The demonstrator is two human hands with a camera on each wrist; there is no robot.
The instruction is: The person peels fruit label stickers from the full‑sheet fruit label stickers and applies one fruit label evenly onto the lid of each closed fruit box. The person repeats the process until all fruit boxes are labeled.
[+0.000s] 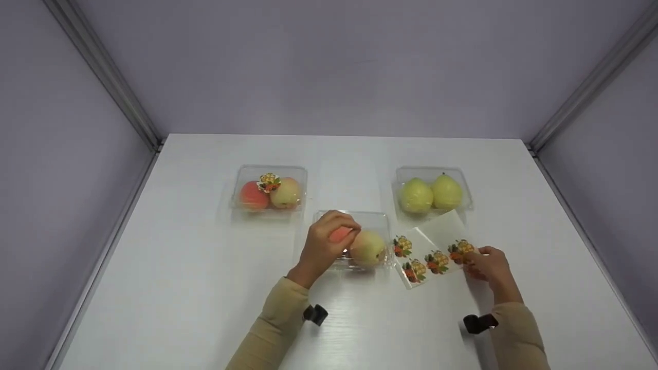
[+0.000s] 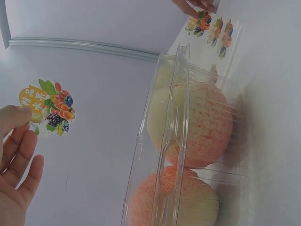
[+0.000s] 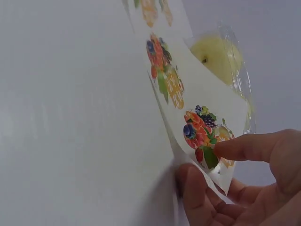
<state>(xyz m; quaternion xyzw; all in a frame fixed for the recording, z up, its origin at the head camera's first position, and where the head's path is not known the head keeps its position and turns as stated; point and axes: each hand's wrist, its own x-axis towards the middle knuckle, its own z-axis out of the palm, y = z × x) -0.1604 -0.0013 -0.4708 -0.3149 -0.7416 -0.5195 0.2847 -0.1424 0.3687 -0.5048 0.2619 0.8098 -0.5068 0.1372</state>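
The left hand point(image 1: 329, 239) is above the middle clear box point(image 1: 379, 221), with the thumb and forefinger closed narrowly on one round fruit sticker point(image 2: 56, 106), while the other fingers are loosely bent; the sticker is apart from the box, as the left wrist view shows. In this box lie a reddish fruit point(image 1: 339, 235) and a pale fruit point(image 1: 368, 250), side by side.

Taking this box as the centre of the clock, the sticker sheet point(image 1: 437, 231) is at 3 o'clock; it carries four printed stickers and is tilted; the right hand point(image 1: 491, 267) pinches it at its 3 o'clock edge, the thumb over a printed sticker and other fingers beneath; whether the sheet touches the middle box, I cannot tell.

At 10 o'clock stands another clear box point(image 1: 244, 172) with a red and a pale fruit, and one sticker is on its lid; at 2 o'clock stands a third box point(image 1: 411, 172) with two yellow-green pears point(image 1: 432, 195); all three boxes rest on the white table point(image 1: 169, 277).
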